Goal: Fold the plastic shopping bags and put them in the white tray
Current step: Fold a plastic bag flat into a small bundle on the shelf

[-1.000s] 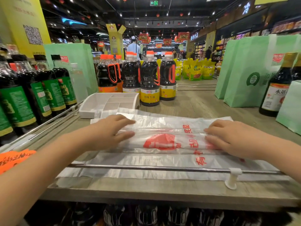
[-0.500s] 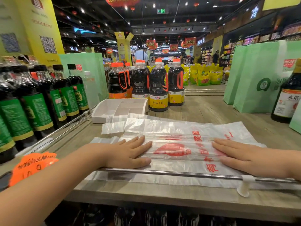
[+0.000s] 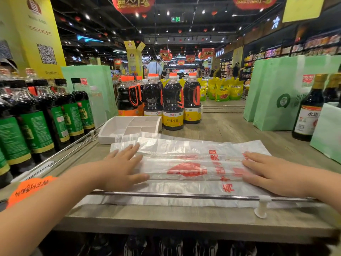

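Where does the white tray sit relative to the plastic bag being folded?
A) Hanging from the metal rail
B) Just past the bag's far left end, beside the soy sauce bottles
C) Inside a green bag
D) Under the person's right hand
B: the white tray stands on the shelf beyond the plastic bag's far left end, beside the soy sauce bottles.

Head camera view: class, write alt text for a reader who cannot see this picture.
The left hand and right hand press flat on a plastic bag folded into a strip, lying on a wooden shelf behind a metal rail. A white tray sits beyond the bag's far left end, dark bottles behind it.
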A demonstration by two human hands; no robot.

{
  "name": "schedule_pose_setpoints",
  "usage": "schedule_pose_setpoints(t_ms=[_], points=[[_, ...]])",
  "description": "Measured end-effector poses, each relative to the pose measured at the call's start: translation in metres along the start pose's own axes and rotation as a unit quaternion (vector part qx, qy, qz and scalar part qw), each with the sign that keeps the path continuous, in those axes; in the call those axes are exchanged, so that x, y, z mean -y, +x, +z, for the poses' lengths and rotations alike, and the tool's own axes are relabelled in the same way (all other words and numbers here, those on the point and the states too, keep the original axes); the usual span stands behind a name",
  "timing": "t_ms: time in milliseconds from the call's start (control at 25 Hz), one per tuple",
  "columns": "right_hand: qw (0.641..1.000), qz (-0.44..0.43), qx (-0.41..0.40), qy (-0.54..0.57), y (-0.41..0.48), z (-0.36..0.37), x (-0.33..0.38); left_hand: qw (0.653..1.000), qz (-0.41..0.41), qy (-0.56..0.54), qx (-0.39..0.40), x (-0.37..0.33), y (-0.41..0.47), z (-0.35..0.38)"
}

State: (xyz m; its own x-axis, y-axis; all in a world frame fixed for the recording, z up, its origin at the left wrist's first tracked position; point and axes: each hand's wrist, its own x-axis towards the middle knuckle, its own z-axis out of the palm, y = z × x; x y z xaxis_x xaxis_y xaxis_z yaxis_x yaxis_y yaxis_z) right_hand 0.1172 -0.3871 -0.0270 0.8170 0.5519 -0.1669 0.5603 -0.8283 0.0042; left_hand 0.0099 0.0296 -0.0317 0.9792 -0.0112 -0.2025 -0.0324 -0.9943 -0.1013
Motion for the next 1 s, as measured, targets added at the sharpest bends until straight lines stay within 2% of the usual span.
schedule_pose_setpoints(t_ms=[80,200,560,760,1000], points=[[0.997,-0.038,-0.036,-0.048,0.009,-0.004,0.042,0.995,0.086,0.001,-0.049,-0.019,0.007,-0.01],[0.993,-0.087,-0.071,-0.044,0.018,-0.006,0.056,0.986,0.162,-0.002,-0.05,-0.036,0.019,-0.018],[0.989,-0.103,-0.084,-0.07,0.041,-0.005,0.051,0.988,0.132,0.029,-0.075,-0.027,0.035,-0.021],[0.991,-0.099,-0.089,-0.013,0.046,-0.002,0.042,0.974,0.169,0.038,-0.145,-0.022,0.038,-0.016],[0.988,-0.11,-0.092,0.049,0.033,-0.006,0.036,0.971,0.192,-0.025,-0.138,-0.015,0.025,-0.014]])
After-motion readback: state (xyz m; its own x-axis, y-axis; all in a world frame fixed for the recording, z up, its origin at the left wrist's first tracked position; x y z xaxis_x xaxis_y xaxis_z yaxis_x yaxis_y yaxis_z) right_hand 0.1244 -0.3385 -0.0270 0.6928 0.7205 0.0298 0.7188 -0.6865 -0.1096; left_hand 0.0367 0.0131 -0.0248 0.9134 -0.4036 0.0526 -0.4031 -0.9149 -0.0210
